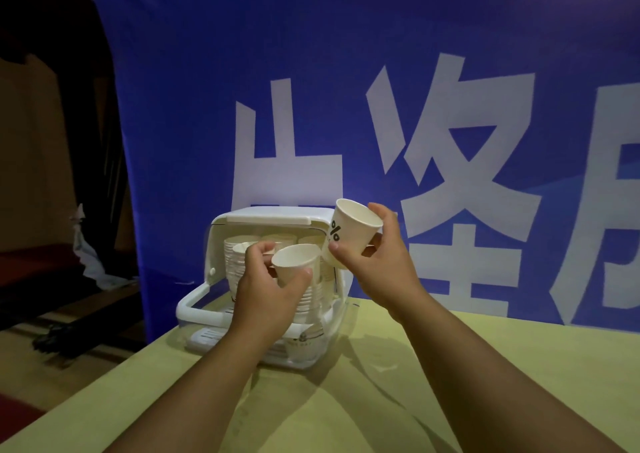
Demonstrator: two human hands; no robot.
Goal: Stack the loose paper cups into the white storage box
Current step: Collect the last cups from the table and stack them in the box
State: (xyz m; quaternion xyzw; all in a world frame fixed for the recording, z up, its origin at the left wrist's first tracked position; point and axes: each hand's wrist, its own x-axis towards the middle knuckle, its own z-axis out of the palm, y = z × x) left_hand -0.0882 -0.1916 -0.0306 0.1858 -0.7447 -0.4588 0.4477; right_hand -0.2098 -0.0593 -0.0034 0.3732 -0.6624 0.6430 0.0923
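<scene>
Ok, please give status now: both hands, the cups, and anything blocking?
Left hand holds one paper cup. Right hand holds printed cup, tilted. White storage box open, stacks inside. No obstruction seen.

Your box [221, 231] stands on the table [485, 383], near its far left corner, before the banner [346, 54]. Stacks of cups [232, 258] stand inside it. Your left hand [266, 290] holds one cup [296, 265] before its opening; your right hand [384, 262] holds another cup [353, 231], tilted, just right of it.
</scene>
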